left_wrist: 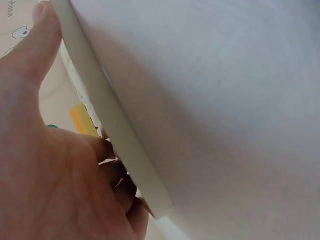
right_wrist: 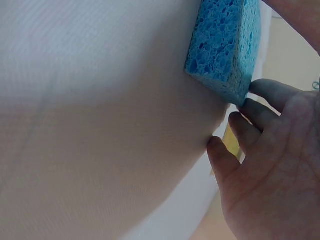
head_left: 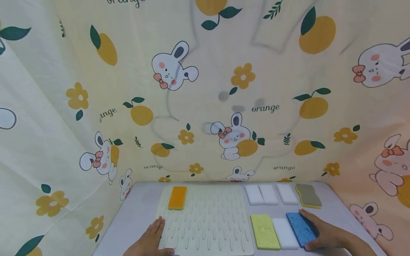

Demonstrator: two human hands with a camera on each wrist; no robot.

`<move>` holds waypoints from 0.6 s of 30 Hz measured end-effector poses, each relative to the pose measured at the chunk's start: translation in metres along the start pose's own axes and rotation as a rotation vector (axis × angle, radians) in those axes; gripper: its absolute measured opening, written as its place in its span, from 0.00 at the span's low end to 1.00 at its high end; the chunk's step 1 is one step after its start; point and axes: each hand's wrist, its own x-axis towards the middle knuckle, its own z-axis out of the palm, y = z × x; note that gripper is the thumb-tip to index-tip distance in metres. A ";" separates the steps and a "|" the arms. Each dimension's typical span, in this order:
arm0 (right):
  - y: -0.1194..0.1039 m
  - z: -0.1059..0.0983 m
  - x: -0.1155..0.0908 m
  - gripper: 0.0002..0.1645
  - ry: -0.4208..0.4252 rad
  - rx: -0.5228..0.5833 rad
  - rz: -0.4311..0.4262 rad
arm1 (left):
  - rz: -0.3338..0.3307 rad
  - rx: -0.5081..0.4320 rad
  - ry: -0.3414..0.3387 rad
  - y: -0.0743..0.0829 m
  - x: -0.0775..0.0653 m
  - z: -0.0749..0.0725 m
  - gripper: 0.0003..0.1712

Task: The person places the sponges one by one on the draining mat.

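Blue sponge lies right of the bumpy mat, pinched end to end by the right hand; left hand, well apart, rests fingers extended at the mat's left edge. Looks early: only the orange sponge is on there (white pads, yellow-green sponge, gray-topped sponge aren't).

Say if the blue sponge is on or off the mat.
Off: the head view shows the blue sponge right of the ridged mat, a yellow-green sponge and a white pad between them.
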 end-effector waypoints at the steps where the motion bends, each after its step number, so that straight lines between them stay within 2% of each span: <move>1: 0.000 0.001 0.000 0.78 -0.001 -0.003 0.006 | 0.003 0.001 0.001 0.000 0.000 0.000 0.75; 5: 0.002 0.001 0.001 0.78 0.001 -0.014 -0.004 | 0.005 0.000 0.006 -0.002 -0.001 0.000 0.75; 13: 0.011 0.005 0.007 0.84 -0.005 -0.008 0.048 | -0.016 -0.024 -0.003 -0.001 -0.001 -0.001 0.75; 18: 0.012 0.004 0.009 0.82 -0.004 -0.031 0.040 | 0.025 -0.011 0.016 -0.001 -0.003 -0.001 0.74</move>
